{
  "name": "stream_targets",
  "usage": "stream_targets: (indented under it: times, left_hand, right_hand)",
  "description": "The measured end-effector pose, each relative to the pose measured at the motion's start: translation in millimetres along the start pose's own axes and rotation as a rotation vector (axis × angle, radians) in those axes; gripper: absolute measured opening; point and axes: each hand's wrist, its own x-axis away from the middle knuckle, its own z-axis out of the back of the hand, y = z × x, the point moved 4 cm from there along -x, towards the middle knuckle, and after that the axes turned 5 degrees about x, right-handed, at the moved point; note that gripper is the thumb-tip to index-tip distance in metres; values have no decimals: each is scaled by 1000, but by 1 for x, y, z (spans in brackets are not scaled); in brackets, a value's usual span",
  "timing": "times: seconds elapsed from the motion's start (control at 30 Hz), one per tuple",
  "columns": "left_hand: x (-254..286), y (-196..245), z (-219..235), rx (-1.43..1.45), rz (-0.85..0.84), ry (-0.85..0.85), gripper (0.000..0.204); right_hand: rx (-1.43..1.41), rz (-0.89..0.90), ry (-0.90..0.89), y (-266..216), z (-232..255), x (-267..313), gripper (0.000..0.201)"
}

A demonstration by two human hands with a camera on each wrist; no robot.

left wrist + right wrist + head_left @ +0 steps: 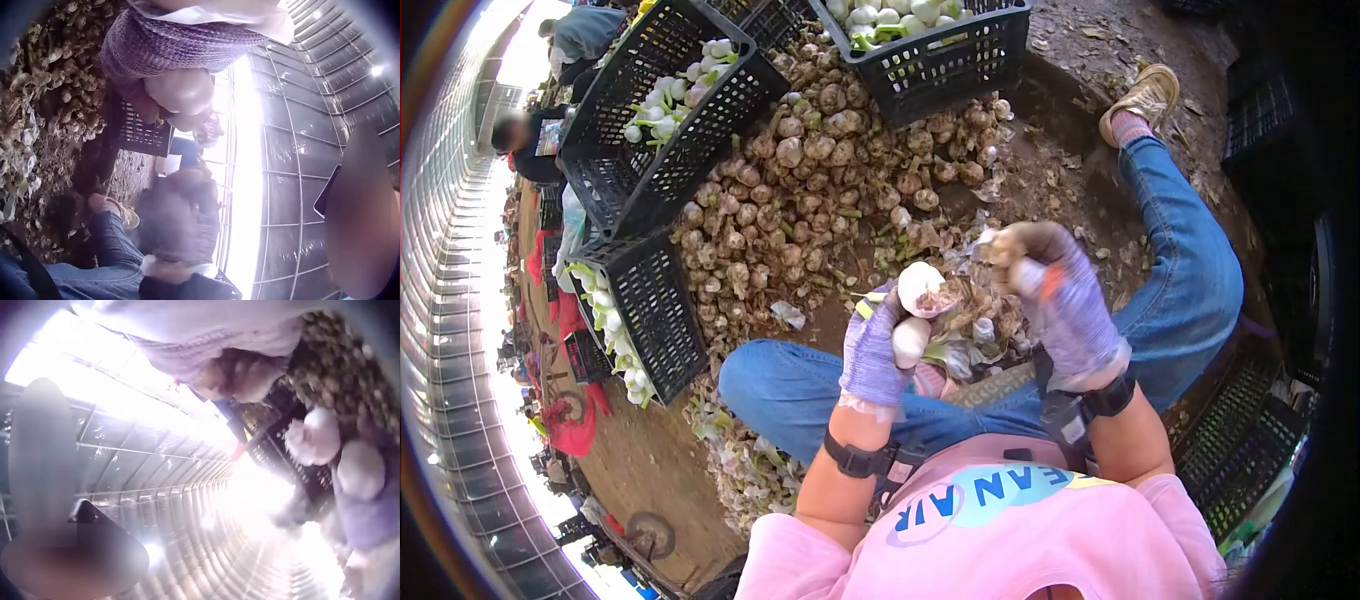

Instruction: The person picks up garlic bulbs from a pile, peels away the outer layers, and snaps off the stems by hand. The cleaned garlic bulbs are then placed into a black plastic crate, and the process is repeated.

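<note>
the left hand (870, 345), in a purple knitted glove, is gripping two pale garlic bulbs, its fingers curling round them. the upper bulb (919, 284) is sitting at the fingertips, its ragged root end facing the right hand (1075, 315); the lower bulb (910, 342) is resting just nearer the wrist, against the palm side. the right hand, gloved likewise, is hovering beside them, apart from both bulbs, its fingers bending inward; blur is hiding the fingertips, so whether they are pinching anything cannot be told. loose peelings (975, 330) are lying below and between the two hands. beyond the left hand, a broad heap of brown, unpeeled bulbs (800, 190) is spreading over the ground. past that heap, a black crate (945, 80) is holding cleaned white bulbs. farther to the left of the left hand, a tall-sided crate (710, 130) and a nearer crate (662, 310) are holding more white bulbs with green stems. jeans-clad legs (1185, 240) are bending round the work, one on each hand's outer side.
</note>
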Motion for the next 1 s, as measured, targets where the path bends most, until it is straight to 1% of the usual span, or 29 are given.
stream_targets:
  times: [0.03, 0.1, 0.13, 0.17, 0.23, 0.27, 0.3, 0.37, 0.4, 0.43, 0.5, 0.53, 0.57, 0.6, 0.63, 0.67, 0.7, 0.73, 0.77, 0.8, 0.83, 0.87, 0.9, 0.93, 0.97, 1.0]
  left_hand:
    - [-1, -2, 0, 85, 48, -7, 28]
    - [-2, -5, 4, 33, 62, 1, 27]
    - [-4, -4, 3, -21, 77, 6, 27]
    - [-3, -2, -1, -20, 78, 8, 27]
    - [2, 3, -10, -62, 88, 79, 26]
    - [2, 5, -9, -165, 18, 104, 25]
    - [4, 9, -10, -168, 20, 105, 25]
    - [6, 19, -18, -168, 55, -1, 24]
    - [4, 18, -16, -248, -19, 21, 23]
    - [4, 16, -12, -249, -21, 25, 23]
    - [1, 9, -9, -411, 40, -58, 23]
    - [1, 10, -10, -582, 29, -123, 24]
    - [-1, 12, -11, -579, 28, -127, 24]
    - [-2, 18, -19, -903, -111, -229, 22]
    - [-1, 22, -27, -1225, -253, -328, 20]
    - [-1, 23, -32, -1324, -250, -359, 25]
    - [0, 25, -36, -1326, -247, -354, 25]
    - [0, 22, -40, -1488, -205, -427, 26]
    - [-1, 20, -43, -1654, -163, -494, 27]
    - [-3, 21, -43, -1651, -92, -471, 32]
    - [-6, 19, -41, -1654, -34, -488, 31]
    - [-7, 18, -37, -1497, -88, -475, 31]
    - [-9, 14, -30, -1336, -141, -467, 31]
    - [-12, 14, -28, -1212, -135, -482, 25]
    - [-16, 14, -25, -1214, -144, -474, 25]
    - [-21, 15, -19, -843, -22, -405, 21]
  right_hand:
    - [2, 2, -2, -1, -2, 1, 30]
    - [965, 514, -176, -15, -24, 11, 39]
    - [987, 587, -135, -10, -29, 15, 44]
    - [987, 585, -136, -8, -27, 14, 44]
    - [982, 486, -328, 2, -25, 14, 37]
    - [881, 488, -305, 8, -20, 14, 26]
    - [878, 487, -304, 7, -19, 16, 26]
    - [-14, -140, -61, 16, -4, 12, 18]
    - [-152, -113, 38, 4, -2, 11, 14]
    - [-199, -68, 125, -2, 1, 9, 17]
    - [291, 16, -72, -1, 10, 3, 21]
    - [416, 48, -126, 5, 7, 4, 25]
    - [540, 80, -182, 9, 3, 5, 30]
    - [825, 234, -277, 0, -3, 8, 35]
    - [825, 233, -280, -2, -5, 7, 35]
    - [909, 239, -341, -1, -10, 8, 35]
    - [993, 247, -401, 0, -15, 8, 35]
    - [918, 184, -390, 1, -19, 7, 30]
    - [912, 195, -399, 4, -19, 8, 30]
    - [882, 139, -360, 11, -15, 9, 26]
    - [849, 89, -325, 17, -14, 8, 23]
    - [846, 149, -299, 14, -18, 7, 17]
    - [668, 43, -244, 26, -11, 8, 15]
    - [445, -155, -155, 30, -9, 9, 14]
    - [222, -357, -62, 33, -6, 11, 13]
    - [91, -158, -93, 34, -1, 4, 14]
